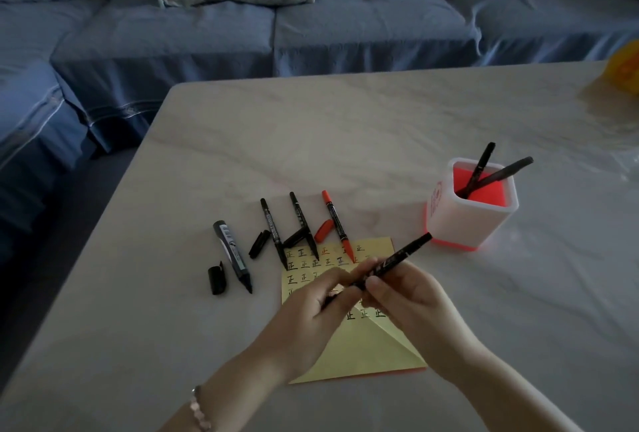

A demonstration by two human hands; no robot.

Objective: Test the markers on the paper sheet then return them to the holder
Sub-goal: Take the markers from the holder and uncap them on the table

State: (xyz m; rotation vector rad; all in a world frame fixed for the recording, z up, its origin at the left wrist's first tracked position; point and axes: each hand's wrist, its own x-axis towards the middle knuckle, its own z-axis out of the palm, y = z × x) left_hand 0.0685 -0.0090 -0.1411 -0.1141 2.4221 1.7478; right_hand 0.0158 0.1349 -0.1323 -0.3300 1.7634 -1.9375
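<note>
Head view: both hands meet over the yellow paper sheet [363, 355], clamped on one held black marker [397, 258]. The left hand [311, 314] curls round its near end and the right hand [408, 303] pinches the barrel, so the far end points up toward the holder [446, 220]. That two-handed grip suits pulling a cap off or pressing one on. I cannot tell which, since the near tip is hidden in the left fingers.

Four uncapped markers lie in a row on the counter [311, 141], tips toward or on the sheet. They are a thick black marker [233, 255], two thin black markers [273, 234] [301, 224] and a red marker [337, 224]. Each has its own cap beside it: a stubby black cap [217, 279], two slim black caps [259, 243] [295, 236] and a red cap [324, 231]. Keeping the caps paired like this probably makes recapping easy.

The white holder with a red inside stands just beyond the sheet's far right corner. Two black markers in the holder [484, 168] lean against its rim.

The sheet carries rows of the character 正, mostly black and one in red near the top. Its near right corner is folded over. The print on the marker barrels and the red mark on the holder's side are too small to read.
</note>
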